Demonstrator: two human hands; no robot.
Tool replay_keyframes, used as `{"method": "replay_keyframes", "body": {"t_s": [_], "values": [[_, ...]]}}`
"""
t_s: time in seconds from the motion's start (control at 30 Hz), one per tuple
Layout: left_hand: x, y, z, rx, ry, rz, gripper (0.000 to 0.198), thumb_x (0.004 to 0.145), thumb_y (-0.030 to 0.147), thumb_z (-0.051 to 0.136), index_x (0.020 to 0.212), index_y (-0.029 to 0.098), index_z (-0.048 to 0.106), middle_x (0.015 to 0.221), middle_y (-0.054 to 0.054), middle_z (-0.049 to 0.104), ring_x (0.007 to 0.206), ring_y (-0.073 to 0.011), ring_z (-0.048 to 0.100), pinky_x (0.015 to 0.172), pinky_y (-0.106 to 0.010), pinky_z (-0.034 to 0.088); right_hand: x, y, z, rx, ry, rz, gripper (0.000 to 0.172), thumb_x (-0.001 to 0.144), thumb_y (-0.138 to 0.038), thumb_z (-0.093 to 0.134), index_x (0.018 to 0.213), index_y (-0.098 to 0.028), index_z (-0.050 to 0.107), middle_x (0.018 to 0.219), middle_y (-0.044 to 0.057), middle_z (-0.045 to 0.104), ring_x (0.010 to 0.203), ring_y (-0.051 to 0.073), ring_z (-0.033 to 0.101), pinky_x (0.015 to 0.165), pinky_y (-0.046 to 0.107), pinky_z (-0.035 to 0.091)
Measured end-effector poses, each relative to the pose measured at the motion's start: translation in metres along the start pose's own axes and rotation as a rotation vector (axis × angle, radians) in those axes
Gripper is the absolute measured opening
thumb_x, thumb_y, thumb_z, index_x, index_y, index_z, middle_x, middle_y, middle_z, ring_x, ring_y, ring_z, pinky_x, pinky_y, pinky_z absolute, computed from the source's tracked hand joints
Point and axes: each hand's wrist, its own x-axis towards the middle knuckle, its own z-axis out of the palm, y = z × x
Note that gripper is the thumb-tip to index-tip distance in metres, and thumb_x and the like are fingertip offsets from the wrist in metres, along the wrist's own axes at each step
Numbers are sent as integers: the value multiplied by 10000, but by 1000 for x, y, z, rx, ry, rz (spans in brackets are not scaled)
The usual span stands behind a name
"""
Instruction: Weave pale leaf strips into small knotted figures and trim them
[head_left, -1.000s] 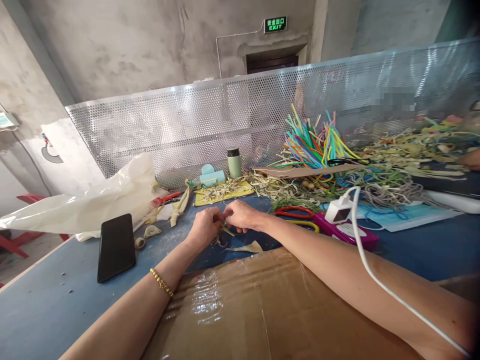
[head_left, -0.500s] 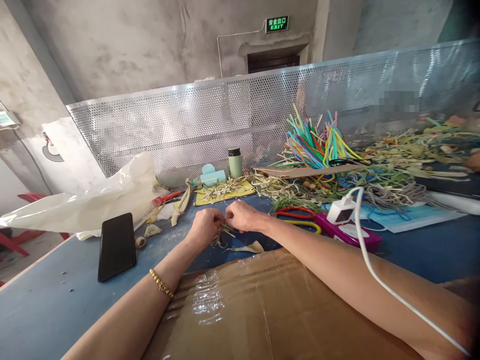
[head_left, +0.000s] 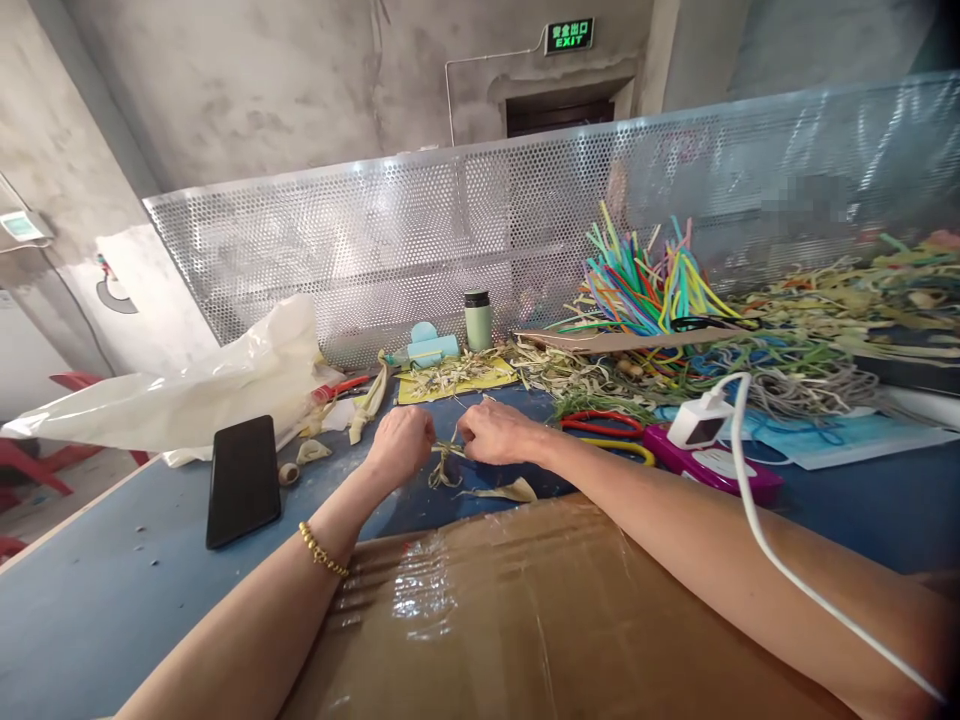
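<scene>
A small knotted piece of pale green-yellow strips (head_left: 446, 462) hangs just above the blue table, between my two hands. My left hand (head_left: 401, 440) is closed at its left side, fingers curled, and a strand runs toward it. From the right my right hand (head_left: 499, 432) pinches the other end of the strips; its fingertips are partly hidden. A dry, pale husk piece (head_left: 510, 490) lies just below my right hand. Behind the hands, cut strips (head_left: 450, 377) are heaped on a yellow sheet (head_left: 409, 392).
A cardboard box (head_left: 480, 620) stands under my forearms. At left lie a black phone (head_left: 244, 482) and plastic sheeting (head_left: 180, 395). Red-handled (head_left: 604, 422) scissors, a purple power strip (head_left: 739, 480) with a white cable, a green bottle (head_left: 478, 322) and colourful pipe cleaners (head_left: 652, 285) are around.
My hands have moved apart, the left one leftward, and the knotted strips now show between them. The whole view has shifted slightly.
</scene>
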Motion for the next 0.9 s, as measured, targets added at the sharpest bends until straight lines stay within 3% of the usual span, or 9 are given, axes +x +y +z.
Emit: {"method": "replay_keyframes", "body": {"t_s": [0.1,0.2,0.33,0.5,0.6,0.7,0.9], "values": [[0,0,-2,-82,-3,16,224,702,83,515,696,173,720,712,-73,691,739,-204,608,654,-292,381,0,1,1,-2,8,12,289,693,-158,574,907,-180,766,897,135,755,871,252,691,633,258,422],[2,-4,-5,-355,-75,47,116,712,175,578,628,163,658,581,-6,573,604,-153,503,572,-268,332,0,3,2,30,-2,53,293,703,-152,578,925,-179,766,897,144,755,876,264,696,619,259,422],[6,-8,-8,-732,-95,45,248,693,344,634,544,161,559,515,46,437,549,-107,376,541,-253,279,1,4,3,63,-23,56,278,703,-159,577,907,-180,766,884,134,756,840,252,698,596,253,422],[3,1,-8,-1082,-99,68,231,617,264,655,484,163,496,584,11,540,606,-99,443,585,-240,328,2,3,4,68,-23,76,245,695,-179,598,876,-176,764,891,140,754,847,263,699,596,256,424],[0,6,-6,-1145,-162,37,193,628,254,635,507,163,515,646,-28,639,610,-109,503,553,-237,331,2,2,3,72,-7,83,242,699,-175,598,881,-169,757,907,152,750,852,264,698,594,258,422],[-1,8,-4,-1101,-193,-29,189,664,313,641,586,153,578,618,-37,664,511,-95,471,501,-237,298,3,7,3,125,-5,68,188,693,-148,609,827,-173,739,843,122,747,815,238,698,570,236,409],[0,6,-3,-1098,-208,-81,222,671,343,655,590,152,576,642,-42,680,475,-83,465,481,-242,278,7,22,4,573,30,40,23,729,-154,646,750,-153,655,603,-5,626,476,108,606,439,170,395]]}}
